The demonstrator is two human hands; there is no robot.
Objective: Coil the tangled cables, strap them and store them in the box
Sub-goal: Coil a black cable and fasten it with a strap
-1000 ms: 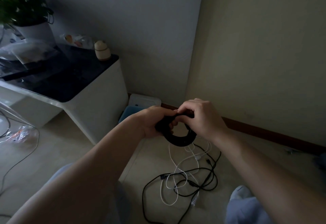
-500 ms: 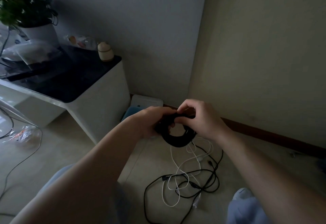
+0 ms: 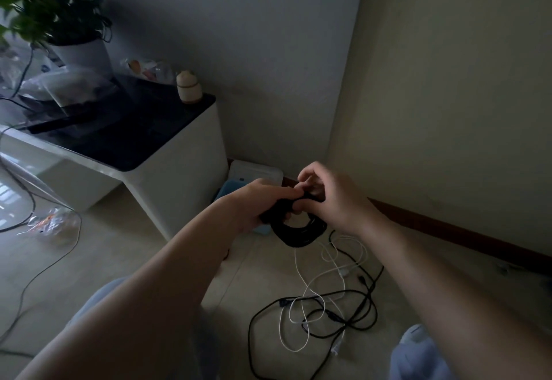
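Nearest, at the bottom edge, are the person's knees (image 3: 418, 355) in pale cloth. Between them on the floor (image 3: 149, 260) lies the tangle of cables (image 3: 325, 305), thin black and white leads looped through one another. They are left loose there, probably waiting their turn.

Just beyond, both hands hold a black coil (image 3: 295, 234) up in the air over the far end of that tangle. The left hand (image 3: 260, 203) grips the coil's left side with its fingers (image 3: 282, 193) curled round the bundle, most likely to stop the loops springing apart. The right hand (image 3: 334, 200) is at the top of the coil, thumb and fingertips bent in and pinching there. Whether they hold a strap or the cable's end is too dark to tell. My guess is that the coil is being fastened, and it has not yet gone into storage.

Farther off, in the corner by the wall, a white box (image 3: 260, 170) with something blue (image 3: 228, 190) beside it sits low on the floor, partly hidden by the left hand and close enough for an easy drop.

To the far left a white cabinet's dark surface (image 3: 134, 137) carries a small jar (image 3: 188, 86), plastic bags (image 3: 68, 86) and a potted plant (image 3: 56, 18).

No writing or brand can be read anywhere.
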